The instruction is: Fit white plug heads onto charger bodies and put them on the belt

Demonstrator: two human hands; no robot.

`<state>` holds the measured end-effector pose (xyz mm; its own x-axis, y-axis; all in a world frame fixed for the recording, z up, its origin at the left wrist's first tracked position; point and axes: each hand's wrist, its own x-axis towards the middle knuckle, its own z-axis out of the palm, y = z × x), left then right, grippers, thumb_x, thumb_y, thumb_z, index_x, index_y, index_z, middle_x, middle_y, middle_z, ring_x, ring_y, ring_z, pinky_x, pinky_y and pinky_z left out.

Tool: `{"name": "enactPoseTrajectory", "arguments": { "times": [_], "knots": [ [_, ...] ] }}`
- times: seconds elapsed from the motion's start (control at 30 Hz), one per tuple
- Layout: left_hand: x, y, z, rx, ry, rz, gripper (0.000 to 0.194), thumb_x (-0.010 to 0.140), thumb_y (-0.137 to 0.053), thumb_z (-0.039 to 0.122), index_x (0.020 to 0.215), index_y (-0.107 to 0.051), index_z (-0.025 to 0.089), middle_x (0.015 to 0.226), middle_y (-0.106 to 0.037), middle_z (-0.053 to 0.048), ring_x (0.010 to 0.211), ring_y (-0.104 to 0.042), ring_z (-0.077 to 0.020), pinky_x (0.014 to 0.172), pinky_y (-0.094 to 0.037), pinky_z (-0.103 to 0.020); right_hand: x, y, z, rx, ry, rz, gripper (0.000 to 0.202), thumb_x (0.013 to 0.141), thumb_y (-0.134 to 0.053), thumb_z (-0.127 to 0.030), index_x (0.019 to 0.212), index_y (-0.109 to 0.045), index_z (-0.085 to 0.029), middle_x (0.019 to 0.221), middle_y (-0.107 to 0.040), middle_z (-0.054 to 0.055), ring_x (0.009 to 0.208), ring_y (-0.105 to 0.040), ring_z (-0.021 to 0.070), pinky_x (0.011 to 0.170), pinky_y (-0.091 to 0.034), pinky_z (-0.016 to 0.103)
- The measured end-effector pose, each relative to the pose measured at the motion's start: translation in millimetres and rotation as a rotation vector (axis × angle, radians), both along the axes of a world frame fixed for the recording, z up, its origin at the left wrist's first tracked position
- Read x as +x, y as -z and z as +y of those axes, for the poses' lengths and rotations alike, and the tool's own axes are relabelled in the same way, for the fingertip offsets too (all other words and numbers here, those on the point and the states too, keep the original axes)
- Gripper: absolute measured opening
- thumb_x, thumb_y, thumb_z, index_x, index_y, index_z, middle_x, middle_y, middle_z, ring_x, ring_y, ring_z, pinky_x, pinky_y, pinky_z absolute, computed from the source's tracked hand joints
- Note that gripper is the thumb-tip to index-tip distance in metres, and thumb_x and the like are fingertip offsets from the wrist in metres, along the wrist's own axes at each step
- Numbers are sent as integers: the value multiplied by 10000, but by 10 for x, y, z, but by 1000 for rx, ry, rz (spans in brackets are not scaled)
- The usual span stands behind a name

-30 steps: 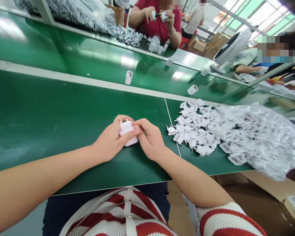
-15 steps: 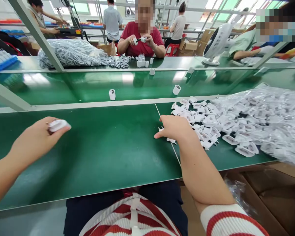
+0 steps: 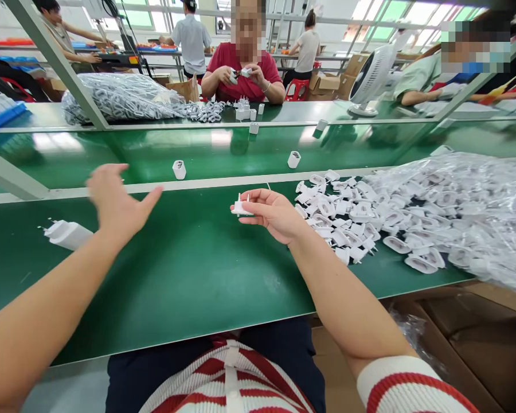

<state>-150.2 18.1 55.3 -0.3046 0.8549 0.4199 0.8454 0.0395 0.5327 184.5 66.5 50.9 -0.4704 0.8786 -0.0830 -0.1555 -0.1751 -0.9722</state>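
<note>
My left hand [image 3: 118, 203] is open and empty, slightly blurred, with its fingers spread towards the belt. To its left, a white plug adapter [image 3: 67, 234] with two pins lies on the green tabletop [image 3: 167, 287]. My right hand [image 3: 275, 215] pinches a white plug cover [image 3: 242, 207] with its pins pointing up, above the middle of the table. Two white charger housings, a left one [image 3: 179, 170] and a right one [image 3: 294, 159], stand on the green conveyor belt [image 3: 236, 149] beyond the table's white edge strip.
A heap of white plug covers [image 3: 344, 221] spills from a clear plastic bag [image 3: 464, 201] at the right. Across the belt, a person in red [image 3: 241, 74] handles small parts beside a bag of grey pieces [image 3: 120, 97]. A white fan [image 3: 372, 77] stands at the far right.
My left hand has let go of the white plug adapter, now on the table, and reached forward and right. My right hand has lifted a plug cover and moved left from the heap's edge.
</note>
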Motion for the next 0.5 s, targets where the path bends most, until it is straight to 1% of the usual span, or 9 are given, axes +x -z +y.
{"name": "enactPoseTrajectory", "arguments": {
  "times": [0.03,0.07,0.1,0.13,0.2,0.27,0.33,0.4,0.5],
  "knots": [
    [72,74,242,-7,-54,14,824,850,-732,703,1422,-478,166,1540,-482,-121,1539,-275,-447,1299,-174,-586,-17,20,3,-52,-22,61,303,745,-934,-320,911,-721,-184,1063,-734,31,1064,-773,205,831,-687,295],
    [126,153,486,-43,-131,-28,878,820,-792,646,1452,-457,138,1581,-454,-177,1527,-323,-441,1284,-234,-562,-31,40,7,-91,-33,101,347,703,-969,-335,877,-711,-181,1046,-724,18,1057,-773,198,820,-685,273],
    [162,230,721,-119,-194,-89,937,786,-841,601,1470,-438,103,1602,-434,-241,1536,-324,-452,1272,-264,-564,-43,59,10,-118,-38,126,383,672,-992,-346,859,-703,-180,1026,-716,7,1045,-776,192,814,-683,261],
    [184,297,935,-149,-212,-119,990,762,-871,581,1479,-427,62,1613,-408,-301,1543,-314,-482,1255,-284,-586,-53,77,11,-138,-42,141,410,650,-1007,-354,853,-697,-180,1001,-709,-3,1031,-780,187,812,-682,256],
    [194,386,1263,-191,-234,-214,928,789,-870,503,1475,-437,54,1591,-442,-327,1514,-380,-476,1211,-345,-587,-72,105,11,-154,-48,155,440,638,-1018,-368,861,-687,-184,959,-710,-15,1011,-786,183,830,-677,262],
    [191,416,1442,-202,-253,-294,697,883,-780,416,1425,-496,82,1507,-551,-290,1423,-503,-440,1150,-402,-576,-87,122,9,-148,-49,160,453,642,-1017,-384,861,-674,-185,945,-729,-8,1010,-788,183,869,-667,281],
    [220,409,1481,-174,-254,-326,487,946,-669,327,1359,-550,97,1430,-618,-256,1329,-580,-398,1108,-432,-554,-93,130,13,-133,-36,162,467,630,-1021,-386,863,-668,-186,955,-748,2,998,-784,179,900,-655,304],
    [315,398,1395,-127,-196,-314,411,940,-635,278,1309,-583,107,1411,-636,-229,1293,-596,-356,1110,-435,-507,-90,134,24,-97,11,151,489,614,-1024,-376,938,-704,-197,900,-738,-17,940,-764,157,897,-641,309],
    [583,431,1030,-119,-14,-300,369,896,-690,310,1231,-641,163,1290,-718,-122,1176,-646,-272,1075,-470,-393,-78,139,36,37,96,93,522,646,-1000,-378,1079,-762,-211,816,-686,-49,777,-669,97,808,-612,266]
  ]
}}
